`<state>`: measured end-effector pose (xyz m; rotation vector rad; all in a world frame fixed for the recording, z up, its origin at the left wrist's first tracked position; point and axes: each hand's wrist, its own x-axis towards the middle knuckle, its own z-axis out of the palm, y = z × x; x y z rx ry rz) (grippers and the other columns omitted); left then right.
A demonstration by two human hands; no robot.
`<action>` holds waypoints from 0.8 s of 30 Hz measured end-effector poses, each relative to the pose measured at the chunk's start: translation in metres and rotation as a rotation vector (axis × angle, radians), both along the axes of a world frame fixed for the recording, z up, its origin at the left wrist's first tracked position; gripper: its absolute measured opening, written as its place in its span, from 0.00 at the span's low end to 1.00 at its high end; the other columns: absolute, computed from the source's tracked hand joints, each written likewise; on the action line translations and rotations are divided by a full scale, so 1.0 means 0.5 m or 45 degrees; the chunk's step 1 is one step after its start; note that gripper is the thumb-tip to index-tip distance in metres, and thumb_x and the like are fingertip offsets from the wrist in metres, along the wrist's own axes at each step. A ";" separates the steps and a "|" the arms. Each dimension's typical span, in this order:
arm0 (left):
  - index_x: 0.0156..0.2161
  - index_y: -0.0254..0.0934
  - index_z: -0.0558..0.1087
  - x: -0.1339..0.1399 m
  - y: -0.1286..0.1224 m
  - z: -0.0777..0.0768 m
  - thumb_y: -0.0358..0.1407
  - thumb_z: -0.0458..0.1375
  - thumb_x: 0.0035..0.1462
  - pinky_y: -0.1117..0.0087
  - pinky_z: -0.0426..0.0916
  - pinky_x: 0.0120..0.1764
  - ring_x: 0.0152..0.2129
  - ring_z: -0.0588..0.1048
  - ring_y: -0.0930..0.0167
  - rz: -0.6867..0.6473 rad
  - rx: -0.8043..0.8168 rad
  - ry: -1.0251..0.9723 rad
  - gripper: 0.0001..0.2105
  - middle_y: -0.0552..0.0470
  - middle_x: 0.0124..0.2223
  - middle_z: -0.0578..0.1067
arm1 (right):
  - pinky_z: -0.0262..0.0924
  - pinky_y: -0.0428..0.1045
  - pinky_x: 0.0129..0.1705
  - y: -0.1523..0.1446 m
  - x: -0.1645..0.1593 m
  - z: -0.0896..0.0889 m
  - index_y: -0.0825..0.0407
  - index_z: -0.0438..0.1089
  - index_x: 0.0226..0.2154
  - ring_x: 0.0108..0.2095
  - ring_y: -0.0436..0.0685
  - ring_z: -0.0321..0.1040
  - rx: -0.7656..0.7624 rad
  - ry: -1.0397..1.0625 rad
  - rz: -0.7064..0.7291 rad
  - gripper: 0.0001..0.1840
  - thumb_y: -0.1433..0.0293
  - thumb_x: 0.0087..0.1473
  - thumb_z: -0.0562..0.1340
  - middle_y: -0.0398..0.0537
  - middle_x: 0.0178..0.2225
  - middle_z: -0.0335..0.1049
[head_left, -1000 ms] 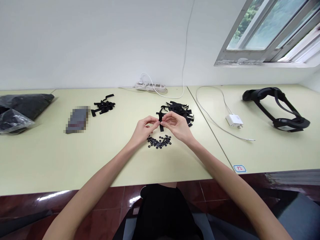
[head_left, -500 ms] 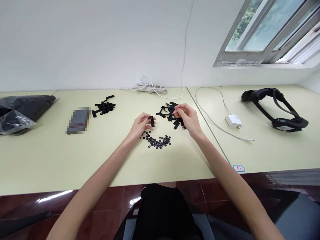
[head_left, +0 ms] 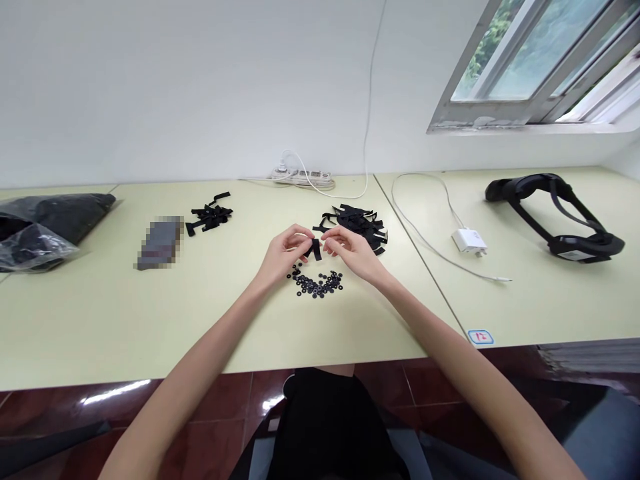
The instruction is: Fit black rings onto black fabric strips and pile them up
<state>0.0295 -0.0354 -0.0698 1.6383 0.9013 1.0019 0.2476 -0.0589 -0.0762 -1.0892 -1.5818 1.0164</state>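
My left hand (head_left: 286,255) pinches a short black fabric strip (head_left: 316,249) between thumb and fingertips, and the strip's ends hang down. Close on its right side is my right hand (head_left: 354,252), fingers curled together in a pinch; whatever they may hold is too small to make out. A loose pile of black strips (head_left: 363,223) lies just behind my right hand. On the table in front of both hands are several small black ring-shaped discs (head_left: 319,287), scattered in a curve.
A second heap of black strips (head_left: 211,217) lies to the left, near a blurred dark flat object (head_left: 161,243) and a plastic bag (head_left: 55,223). Behind is a power strip (head_left: 303,177). At right are a white charger (head_left: 469,241) with cable and a black headset (head_left: 583,247).
My right hand has moved left from the strip pile to beside the strip in my left hand. My left hand has shifted slightly right with its strip.
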 end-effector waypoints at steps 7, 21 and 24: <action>0.44 0.40 0.76 0.004 -0.013 0.004 0.52 0.67 0.66 0.67 0.78 0.36 0.34 0.80 0.67 0.005 0.098 0.042 0.17 0.47 0.39 0.83 | 0.67 0.54 0.45 -0.007 -0.007 0.002 0.46 0.78 0.42 0.40 0.57 0.73 0.146 -0.072 -0.044 0.11 0.56 0.65 0.68 0.45 0.38 0.78; 0.52 0.42 0.75 0.014 -0.010 -0.003 0.62 0.62 0.67 0.57 0.85 0.40 0.37 0.86 0.60 -0.179 -0.472 -0.213 0.26 0.39 0.47 0.84 | 0.75 0.55 0.43 -0.006 -0.008 0.008 0.47 0.73 0.39 0.32 0.56 0.76 0.036 0.161 -0.028 0.22 0.46 0.63 0.69 0.42 0.28 0.77; 0.48 0.41 0.80 0.016 -0.004 -0.010 0.58 0.69 0.63 0.57 0.84 0.48 0.39 0.86 0.61 -0.152 -0.498 -0.283 0.22 0.40 0.48 0.85 | 0.77 0.58 0.50 -0.007 -0.006 0.010 0.48 0.74 0.40 0.39 0.58 0.82 0.042 0.196 0.027 0.19 0.50 0.63 0.71 0.47 0.34 0.82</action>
